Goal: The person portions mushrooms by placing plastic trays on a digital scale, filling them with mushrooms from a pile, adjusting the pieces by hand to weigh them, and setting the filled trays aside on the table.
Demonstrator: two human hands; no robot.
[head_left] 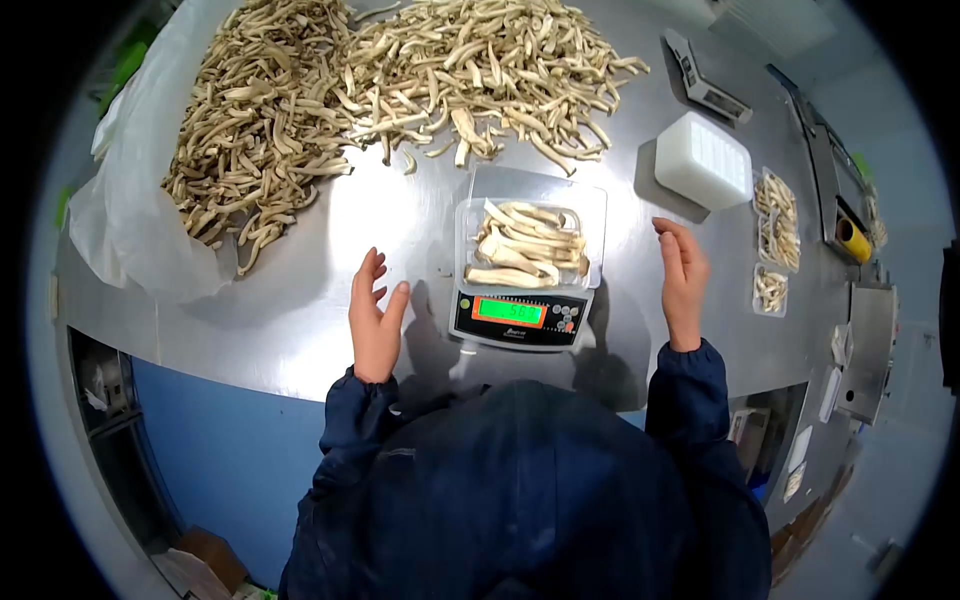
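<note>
On the digital scale (519, 337) sits a clear plastic tray (466, 240) with several long, pale mushrooms (530, 246) lying side by side in it. The scale's green display is lit, its digits not fully legible. Left of the scale, my left hand (377, 318) hovers with fingers apart and nothing in them. My right hand (684, 282) is to the right of the scale, its fingers loosely bent and holding nothing. It is nearest to a stack of white trays (704, 160), without touching it.
A large heap of loose mushrooms (470, 70) covers the back of the metal table (280, 345), spilling from a plastic bag (135, 215) at left. Filled trays (771, 288) stand at right. A second device, a white scale-like unit (705, 90), lies at the back right.
</note>
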